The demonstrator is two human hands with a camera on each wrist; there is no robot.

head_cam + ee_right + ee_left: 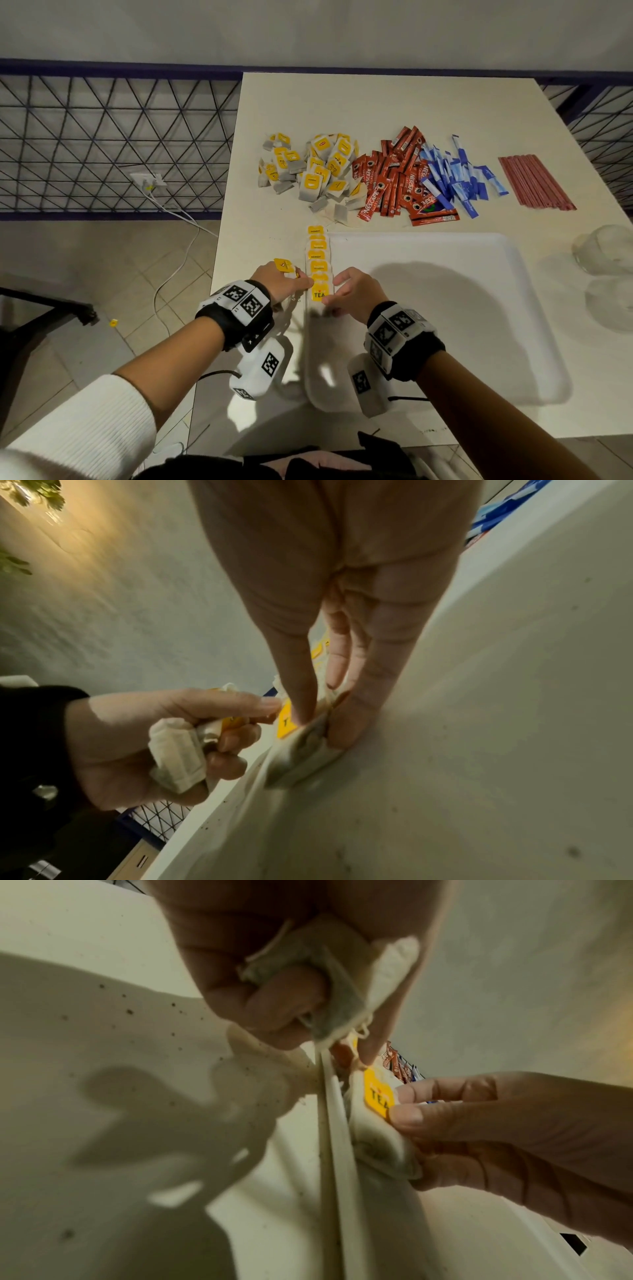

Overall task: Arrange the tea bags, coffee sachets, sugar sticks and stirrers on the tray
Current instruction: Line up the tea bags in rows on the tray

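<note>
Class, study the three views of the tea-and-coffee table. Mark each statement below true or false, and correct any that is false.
1. A row of tea bags runs along the left edge of the tray. True.
2. The left hand is empty. False: it grips spare tea bags.
3. The coffee sachets already lie on the tray. False: they are heaped on the table beyond it.
4. The right hand pinches the nearest tea bag of the row. True.
5. The stirrers lie left of the tea bag heap. False: they lie far right, past the sugar sticks.
</note>
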